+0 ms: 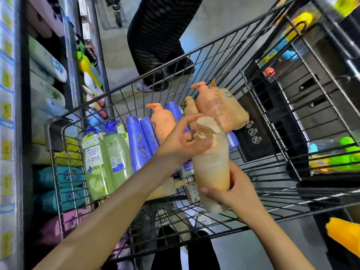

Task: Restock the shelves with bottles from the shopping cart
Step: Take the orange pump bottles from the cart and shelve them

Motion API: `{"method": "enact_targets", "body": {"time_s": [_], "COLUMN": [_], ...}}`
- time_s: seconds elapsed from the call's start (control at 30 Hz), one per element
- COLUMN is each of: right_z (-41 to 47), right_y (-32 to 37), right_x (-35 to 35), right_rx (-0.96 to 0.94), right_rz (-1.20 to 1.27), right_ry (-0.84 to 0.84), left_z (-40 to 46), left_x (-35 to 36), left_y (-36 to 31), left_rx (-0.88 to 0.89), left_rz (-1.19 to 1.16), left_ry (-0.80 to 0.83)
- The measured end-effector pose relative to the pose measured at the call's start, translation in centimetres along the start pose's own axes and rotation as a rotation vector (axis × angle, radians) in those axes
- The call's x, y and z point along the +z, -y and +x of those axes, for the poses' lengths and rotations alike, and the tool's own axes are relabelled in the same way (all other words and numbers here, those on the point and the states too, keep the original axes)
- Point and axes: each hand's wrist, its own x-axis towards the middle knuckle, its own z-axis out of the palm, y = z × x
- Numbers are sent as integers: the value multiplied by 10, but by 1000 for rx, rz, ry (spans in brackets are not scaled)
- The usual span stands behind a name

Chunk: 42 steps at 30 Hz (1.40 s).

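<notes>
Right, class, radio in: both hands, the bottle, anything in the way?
Both hands grip one pale orange plastic bottle above the black wire cart. Not yet shelved. Nothing blocking.

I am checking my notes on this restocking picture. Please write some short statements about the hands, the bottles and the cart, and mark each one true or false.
1. Both hands hold the same pale orange bottle. True: the left hand grips near its cap, the right hand near its base.
2. The shopping cart is empty. False: bottles still lie inside it.
3. Green bottles stand at the cart's left side. True.
4. The purple bottles are on the shelf. False: they are in the cart.
5. The shelves are on the left of the cart. True.
</notes>
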Motion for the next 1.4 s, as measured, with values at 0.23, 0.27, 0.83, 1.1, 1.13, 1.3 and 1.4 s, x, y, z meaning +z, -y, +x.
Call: {"method": "enact_targets", "body": {"time_s": [0.23, 0.27, 0.83, 1.1, 1.13, 1.3, 1.4], "right_z": [10, 11, 14, 16, 16, 17, 11], "right_y": [-9, -9, -17, -18, -18, -19, -11], "right_x": [-1, -1, -2, -2, -3, -2, -5], "right_rx": [51, 64, 97, 100, 94, 74, 77], "right_rz": [78, 95, 164, 122, 115, 102, 111], "right_ry": [-36, -53, -21, -60, -65, -81, -97], "left_z": [-37, -45, -60, -52, -52, -63, -70], "left_x": [-70, -80, -104, -114, -113, -101, -87], "left_y": [111, 134, 214, 216, 215, 191, 149], "left_rx": [-542, -604, -493, -662, -670, -637, -641], "left_rz": [751, 1043, 1913, 1825, 1804, 1632, 1561], "left_ry": [-72, 35, 51, 78, 74, 80, 26]}}
